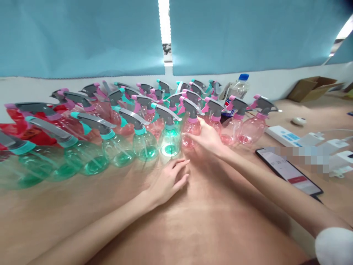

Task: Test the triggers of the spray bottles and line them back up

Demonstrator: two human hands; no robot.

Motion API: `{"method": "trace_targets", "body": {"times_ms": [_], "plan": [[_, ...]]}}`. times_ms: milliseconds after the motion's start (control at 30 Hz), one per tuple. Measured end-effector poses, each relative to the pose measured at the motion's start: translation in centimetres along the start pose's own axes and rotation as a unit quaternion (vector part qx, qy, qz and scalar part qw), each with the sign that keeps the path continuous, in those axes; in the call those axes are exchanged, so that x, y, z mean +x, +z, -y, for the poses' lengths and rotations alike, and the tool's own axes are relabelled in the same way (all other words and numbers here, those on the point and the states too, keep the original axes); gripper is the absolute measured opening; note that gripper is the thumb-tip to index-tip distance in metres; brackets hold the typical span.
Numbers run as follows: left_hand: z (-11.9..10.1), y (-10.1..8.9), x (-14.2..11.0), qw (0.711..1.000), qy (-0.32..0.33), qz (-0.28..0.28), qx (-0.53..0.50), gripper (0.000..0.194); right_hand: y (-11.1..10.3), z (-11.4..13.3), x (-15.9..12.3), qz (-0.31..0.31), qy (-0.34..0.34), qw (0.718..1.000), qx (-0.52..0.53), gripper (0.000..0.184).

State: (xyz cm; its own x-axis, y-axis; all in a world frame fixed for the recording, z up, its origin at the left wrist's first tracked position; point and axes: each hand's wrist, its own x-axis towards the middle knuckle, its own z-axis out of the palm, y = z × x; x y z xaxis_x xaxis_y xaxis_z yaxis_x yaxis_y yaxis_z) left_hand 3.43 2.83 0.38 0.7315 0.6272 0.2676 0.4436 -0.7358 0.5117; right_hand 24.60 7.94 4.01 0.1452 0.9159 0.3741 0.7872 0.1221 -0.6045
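My right hand (209,137) is wrapped around the body of a pink spray bottle (190,128), which stands upright in the front row with a grey trigger head and pink collar. The thumb lies across its front. On the table just before a green spray bottle (169,141) rests my left hand (171,180), open, fingers loosely spread and holding nothing. More green spray bottles (145,145) with turquoise collars line up to the left. To the right of the gripped one stand further pink spray bottles (249,129).
Behind the front row are several more spray bottles (164,86) and red plastic (16,123) at left. A blue-capped clear bottle (239,88) stands at the back. On the right lie a phone (286,171), a power strip (282,136) with chargers, a white mouse (299,121) and a cardboard box (309,89).
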Motion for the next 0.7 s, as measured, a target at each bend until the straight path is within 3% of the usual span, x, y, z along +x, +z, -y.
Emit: {"method": "trace_targets", "body": {"times_ms": [167, 333, 567, 700], "plan": [[0.2, 0.3, 0.6, 0.999, -0.028, -0.018, -0.015, 0.042, 0.6, -0.1, 0.0, -0.020, -0.001, 0.999, -0.036, 0.080], [0.3, 0.2, 0.7, 0.999, -0.045, -0.020, -0.009, 0.046, 0.0, 0.1, -0.8, -0.026, -0.006, 0.995, -0.096, 0.077], [0.3, 0.2, 0.9, 0.998, -0.065, -0.022, 0.002, 0.049, -0.8, -0.4, -1.7, -0.016, -0.032, 0.995, -0.098, 0.073], [0.1, 0.0, 0.7, 0.998, -0.041, -0.052, -0.016, 0.039, -1.6, -0.6, -2.7, -0.004, -0.040, 0.995, -0.095, 0.073]]}}
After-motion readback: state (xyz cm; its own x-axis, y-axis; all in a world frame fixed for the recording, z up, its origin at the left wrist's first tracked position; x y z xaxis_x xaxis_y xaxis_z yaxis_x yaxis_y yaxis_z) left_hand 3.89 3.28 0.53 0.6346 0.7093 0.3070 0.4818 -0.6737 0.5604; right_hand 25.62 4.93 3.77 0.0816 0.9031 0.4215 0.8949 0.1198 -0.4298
